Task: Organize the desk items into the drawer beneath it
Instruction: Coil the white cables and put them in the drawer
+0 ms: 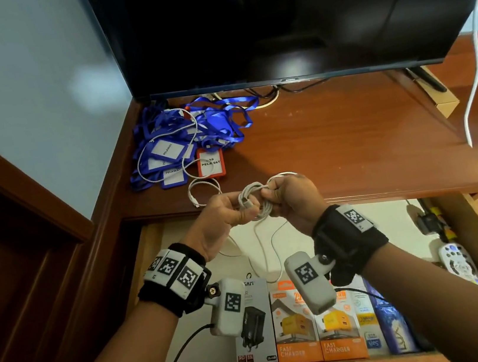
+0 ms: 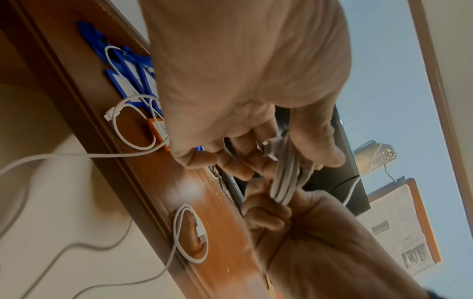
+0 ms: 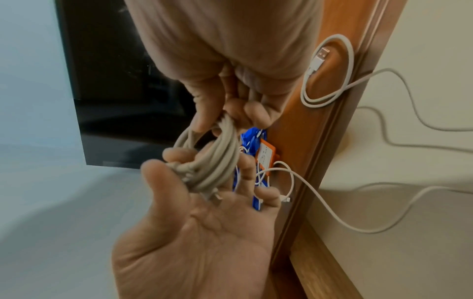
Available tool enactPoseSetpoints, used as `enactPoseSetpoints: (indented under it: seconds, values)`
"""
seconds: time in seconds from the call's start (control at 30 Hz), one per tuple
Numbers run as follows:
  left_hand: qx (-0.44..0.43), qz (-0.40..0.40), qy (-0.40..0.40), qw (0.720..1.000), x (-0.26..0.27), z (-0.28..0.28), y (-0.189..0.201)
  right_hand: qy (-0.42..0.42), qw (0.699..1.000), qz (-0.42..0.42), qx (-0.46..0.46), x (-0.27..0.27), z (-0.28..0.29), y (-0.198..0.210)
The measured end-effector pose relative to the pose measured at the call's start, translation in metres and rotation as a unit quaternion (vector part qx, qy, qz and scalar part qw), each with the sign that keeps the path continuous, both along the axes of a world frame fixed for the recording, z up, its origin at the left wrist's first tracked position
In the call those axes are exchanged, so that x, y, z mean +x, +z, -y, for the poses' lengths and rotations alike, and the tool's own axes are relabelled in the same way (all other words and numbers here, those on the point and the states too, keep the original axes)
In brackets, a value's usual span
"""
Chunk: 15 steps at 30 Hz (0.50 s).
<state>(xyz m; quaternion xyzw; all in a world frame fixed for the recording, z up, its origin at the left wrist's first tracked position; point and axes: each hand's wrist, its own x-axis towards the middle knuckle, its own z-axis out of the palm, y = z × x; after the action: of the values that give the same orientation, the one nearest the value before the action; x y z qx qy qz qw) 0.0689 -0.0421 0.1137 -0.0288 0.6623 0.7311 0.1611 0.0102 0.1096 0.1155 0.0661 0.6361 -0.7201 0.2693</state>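
The drawer hangs open under the table, with a black television standing at the back of that table. Along the drawer's front sits a row of charger boxes, white cord trailing loose on the pale floor behind them. Up on the table's left corner, a heap of blue lanyards and badge holders, one orange holder at its near edge. Just in front, a small white cable loop lies flat. Over the table's front edge, the left hand and right hand meet, fingers of both curled around the coiled white cable.
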Motion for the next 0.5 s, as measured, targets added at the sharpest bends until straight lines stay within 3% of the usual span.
enactPoseSetpoints:
  seconds: [0.1,0.27,0.4,0.5]
  values:
    - [-0.026,0.032,-0.013,0.999,0.001,0.005,-0.006,-0.007,1.000,-0.011,0.025,0.006,0.001,-0.012]
    - [-0.203,0.038,0.107,0.973,0.005,0.008,-0.033,0.009,0.997,-0.022,0.070,0.023,0.000,-0.038]
    - [-0.216,0.039,0.119,0.968,0.015,0.016,-0.043,0.067,0.992,-0.051,0.090,0.028,-0.005,-0.055]
    - [-0.240,0.045,0.110,0.963,0.022,0.031,-0.053,0.133,0.972,-0.111,0.160,0.025,-0.009,-0.065]
